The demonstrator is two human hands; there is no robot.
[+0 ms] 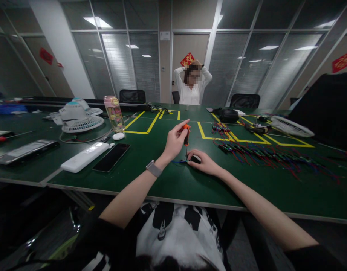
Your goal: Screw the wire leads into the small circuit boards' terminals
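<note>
My left hand (175, 140) is closed around the orange-and-black handle of a screwdriver (186, 136), which stands upright with its shaft pointing down. Below its tip lies a small green circuit board (184, 160) with thin wires, flat on the green table. My right hand (201, 162) rests on the table beside the board, its thumb and fingertips pinching the board's right edge. The fingers cover part of the board, and I cannot make out exactly where the screwdriver tip sits on it.
Small circuit boards with red and blue wires (255, 150) lie in a row on the right. A phone (111, 157), a white power bank (85, 157), a bottle (114, 114) and a white fan (83, 123) stand left. A person (191, 88) is across the table.
</note>
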